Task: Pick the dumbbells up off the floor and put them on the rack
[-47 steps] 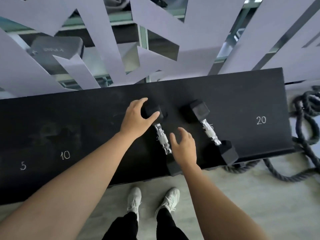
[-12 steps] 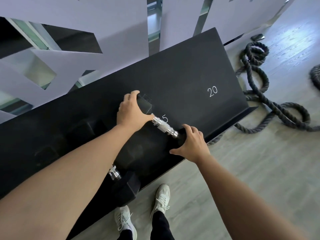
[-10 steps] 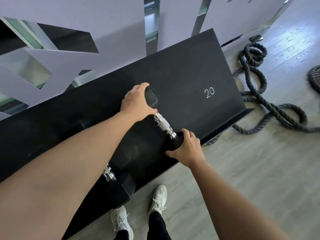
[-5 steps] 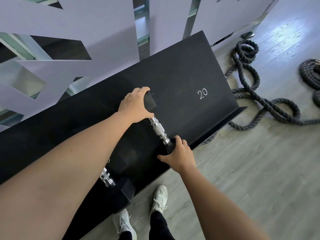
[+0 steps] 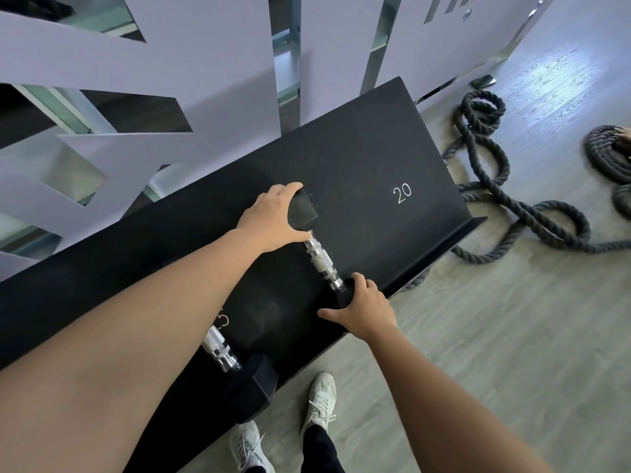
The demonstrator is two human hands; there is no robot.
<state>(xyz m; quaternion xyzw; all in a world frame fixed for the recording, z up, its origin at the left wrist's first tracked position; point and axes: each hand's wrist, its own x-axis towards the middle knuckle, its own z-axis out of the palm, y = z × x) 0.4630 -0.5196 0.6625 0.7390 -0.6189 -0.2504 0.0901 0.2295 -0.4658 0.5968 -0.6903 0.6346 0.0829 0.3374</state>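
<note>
Two black hex dumbbells with chrome handles lie on the slanted black rack (image 5: 375, 158). The right dumbbell (image 5: 322, 262) rests a little left of the white "20" mark. My left hand (image 5: 273, 216) grips its far head. My right hand (image 5: 362, 307) cups its near head at the rack's front lip. The left dumbbell (image 5: 235, 363) lies lower on the rack; my left forearm hides its far head.
Thick black battle ropes (image 5: 505, 196) coil on the grey wood floor right of the rack, with another coil (image 5: 611, 155) at the far right. A lavender cut-out wall panel (image 5: 211, 80) stands behind the rack. My white shoes (image 5: 319, 401) are below its front edge.
Both hands stayed on the right dumbbell and swung it from lying slantwise to pointing down the slope. The view has drifted slightly, so the rack sits differently in frame.
</note>
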